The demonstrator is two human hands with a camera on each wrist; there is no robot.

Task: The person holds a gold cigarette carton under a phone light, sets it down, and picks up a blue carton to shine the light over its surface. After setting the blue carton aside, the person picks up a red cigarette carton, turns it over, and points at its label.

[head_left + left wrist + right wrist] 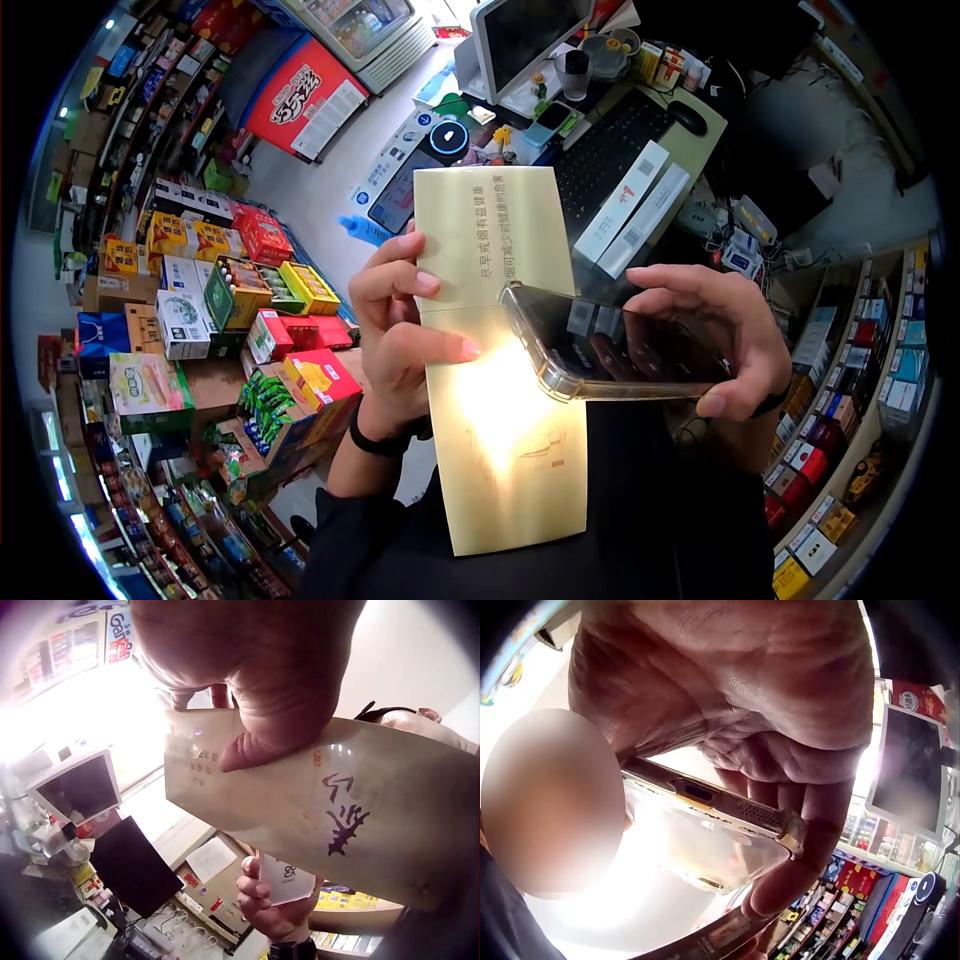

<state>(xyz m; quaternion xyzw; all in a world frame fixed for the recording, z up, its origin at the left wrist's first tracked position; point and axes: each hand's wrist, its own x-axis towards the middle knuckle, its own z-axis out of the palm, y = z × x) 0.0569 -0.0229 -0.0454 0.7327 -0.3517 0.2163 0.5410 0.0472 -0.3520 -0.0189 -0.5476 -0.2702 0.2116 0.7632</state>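
Note:
A long pale gold cigarette carton (500, 240), with printed Chinese characters on the face, is upright in front of the body. My left hand (388, 345) grips it by its left edge, one fingertip lying on the lit face. Dark brush-like marks show on the carton's other side (300, 802) in the left wrist view. My right hand (745, 330) holds a smartphone (630, 350) in a clear case by its far end. The phone's near corner overlaps the carton, and bright light glares on the carton just beneath it. In the right wrist view the phone's edge (705, 799) runs under the palm.
Ahead is a counter with a monitor (525, 45), keyboard (610, 150), mouse (687, 117), two long white boxes (635, 215) and a payment device (448, 138). Boxed goods (240, 290) are stacked at left. Shelves of cigarette packs (850, 400) line the right.

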